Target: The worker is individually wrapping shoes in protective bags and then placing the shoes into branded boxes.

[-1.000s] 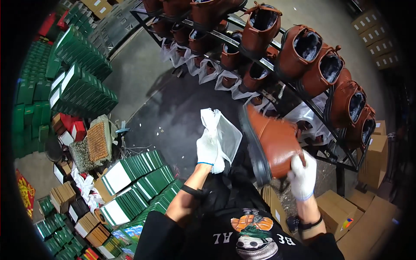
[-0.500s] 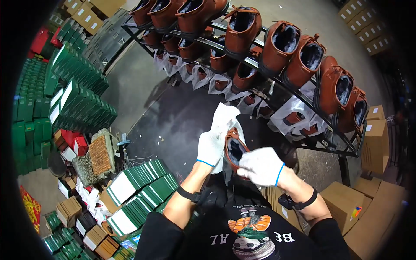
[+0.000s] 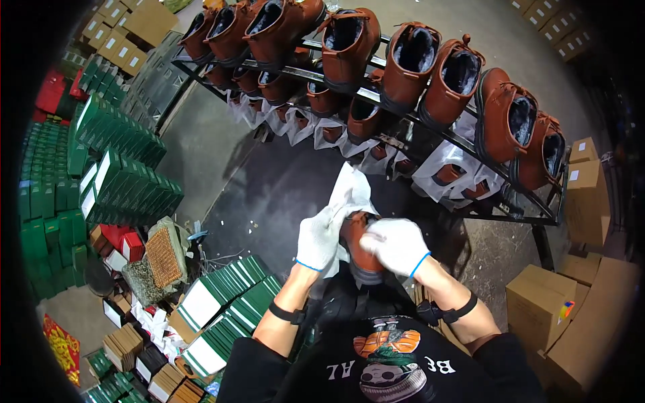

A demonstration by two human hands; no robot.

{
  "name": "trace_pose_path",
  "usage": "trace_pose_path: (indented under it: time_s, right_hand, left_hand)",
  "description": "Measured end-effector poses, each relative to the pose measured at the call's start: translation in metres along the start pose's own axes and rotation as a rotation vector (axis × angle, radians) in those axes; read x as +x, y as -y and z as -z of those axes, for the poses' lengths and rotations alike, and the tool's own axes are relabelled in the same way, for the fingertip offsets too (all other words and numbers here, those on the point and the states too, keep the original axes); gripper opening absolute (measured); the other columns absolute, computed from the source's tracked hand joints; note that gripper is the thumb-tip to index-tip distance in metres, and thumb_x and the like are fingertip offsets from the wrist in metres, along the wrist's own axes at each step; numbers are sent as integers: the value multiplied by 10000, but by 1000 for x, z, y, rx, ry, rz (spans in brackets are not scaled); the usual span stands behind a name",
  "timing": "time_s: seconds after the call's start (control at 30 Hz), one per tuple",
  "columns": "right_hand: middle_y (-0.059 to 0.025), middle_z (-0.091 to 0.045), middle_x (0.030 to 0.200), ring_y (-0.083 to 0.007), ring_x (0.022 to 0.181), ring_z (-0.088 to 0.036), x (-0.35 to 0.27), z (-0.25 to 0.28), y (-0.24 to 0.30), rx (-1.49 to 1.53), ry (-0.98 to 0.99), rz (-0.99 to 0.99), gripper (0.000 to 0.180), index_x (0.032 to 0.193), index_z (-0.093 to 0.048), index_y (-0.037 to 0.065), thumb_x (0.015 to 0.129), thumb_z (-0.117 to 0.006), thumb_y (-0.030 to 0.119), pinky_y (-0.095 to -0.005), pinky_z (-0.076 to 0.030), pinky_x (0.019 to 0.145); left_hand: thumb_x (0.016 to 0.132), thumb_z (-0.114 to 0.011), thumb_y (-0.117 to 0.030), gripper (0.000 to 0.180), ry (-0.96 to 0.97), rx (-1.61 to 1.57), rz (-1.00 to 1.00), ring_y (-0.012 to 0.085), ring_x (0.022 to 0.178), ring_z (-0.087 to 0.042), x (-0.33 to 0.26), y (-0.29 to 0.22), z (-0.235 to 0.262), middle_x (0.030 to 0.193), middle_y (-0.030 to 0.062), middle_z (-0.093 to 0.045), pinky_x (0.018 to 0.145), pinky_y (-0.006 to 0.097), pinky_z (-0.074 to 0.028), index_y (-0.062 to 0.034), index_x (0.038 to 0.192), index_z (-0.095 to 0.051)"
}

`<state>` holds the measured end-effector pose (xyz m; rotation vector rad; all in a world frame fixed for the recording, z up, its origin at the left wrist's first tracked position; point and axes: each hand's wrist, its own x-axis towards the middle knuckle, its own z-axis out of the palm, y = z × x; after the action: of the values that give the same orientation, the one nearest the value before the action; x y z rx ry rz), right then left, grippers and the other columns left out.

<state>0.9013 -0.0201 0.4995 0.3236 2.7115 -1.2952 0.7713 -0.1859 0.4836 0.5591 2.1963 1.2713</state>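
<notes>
One boot [image 3: 359, 243] between left hand [image 3: 316, 239], right hand [image 3: 398, 247]; dark floor [image 3: 272, 178] separates rack edge [image 3: 470, 152].

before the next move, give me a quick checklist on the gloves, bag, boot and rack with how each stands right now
1. Gloves on both hands: ok, white on each.
2. Left hand on the white bag: ok, closed on it.
3. Right hand gripping the brown boot: cannot tell, it is at the boot but its fingers are blurred.
4. Boot fully covered by the bag: not ok, brown upper and dark sole show.
5. Bag free of tears: cannot tell, much is bunched or hidden.
6. Boot apart from the rack: ok.
</notes>
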Motion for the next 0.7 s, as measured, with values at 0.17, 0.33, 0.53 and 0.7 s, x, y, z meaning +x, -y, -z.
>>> trace_pose_path:
  time_s: [0.17, 0.33, 0.53, 0.7]
  right_hand:
    - [-184, -718, 831, -409, 843, -735, -11, -19, 18, -155, 25, 101, 325, 897, -768, 91, 987, -651, 381, -517, -567, 743]
    - [-212, -712, 817, -352, 756, -712, -14, -49, -23, 729, -655, -383, 222, 957, -765, -1, 1029, -681, 190, -367, -534, 706]
    - [-176, -712, 923, -348, 825, -702, 26, -23, -32, 47, -860, -135, 92, 990, -745, 9, 978, -701, 89, -424, -550, 754]
    - [-211, -737, 1098, -428, 998, -695, 85, 23, -168, -579, -847, -393, 259, 1147, -720, 42, 1014, -674, 259, -514, -561, 928]
  left_hand:
    - [1048, -712, -176, 242, 73, 279, -87, 396, 970, -794, -5, 16, -5, 1079, 280, -742, 771, 353, -584, -27, 1229, -771]
    - [1052, -709, -143, 257, 73, -126, 27, 102, 861, -698, -24, 19, -2, 966, 147, -802, 792, 303, -568, 27, 1232, -776]
    - [1018, -766, -133, 164, -196, -383, 163, 71, 821, -627, -3, 70, -19, 903, -12, -752, 722, 280, -526, 27, 1041, -795]
    - [1073, -715, -213, 260, -284, -776, 363, 72, 840, -643, 35, 84, -46, 931, 23, -767, 730, 289, -534, 37, 1050, -784]
